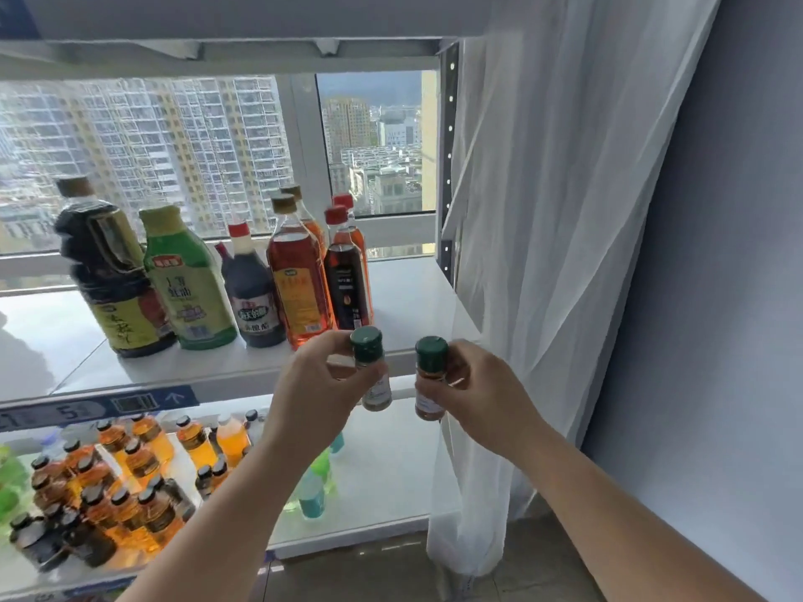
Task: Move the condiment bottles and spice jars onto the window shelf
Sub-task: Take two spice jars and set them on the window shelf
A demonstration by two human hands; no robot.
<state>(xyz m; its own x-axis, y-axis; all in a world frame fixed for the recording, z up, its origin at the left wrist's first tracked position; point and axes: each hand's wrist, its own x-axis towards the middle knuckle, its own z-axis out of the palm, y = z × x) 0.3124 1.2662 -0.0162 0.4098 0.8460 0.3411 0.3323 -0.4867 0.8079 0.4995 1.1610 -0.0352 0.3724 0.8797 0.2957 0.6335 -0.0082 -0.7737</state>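
My left hand [319, 380] grips a small green-capped spice jar with pale contents [371, 371]. A second green-capped jar of orange-brown spice [430, 380] is held in my right hand [478, 384]. Both jars hang upright in the air just before the front edge of the white window shelf [413, 297]. On that shelf stand several condiment bottles: a big dark soy bottle [108, 271], a green bottle [187, 280], a small dark vinegar bottle [252, 288], amber oil bottles [295, 275] and red-capped dark bottles [347, 275].
A lower shelf [391, 471] carries many orange drink bottles [130, 467] and teal ones [310, 493]. A white sheer curtain [543, 254] hangs at the right, beside the shelf's perforated metal post [449, 154]. An upper shelf board [217, 54] runs overhead.
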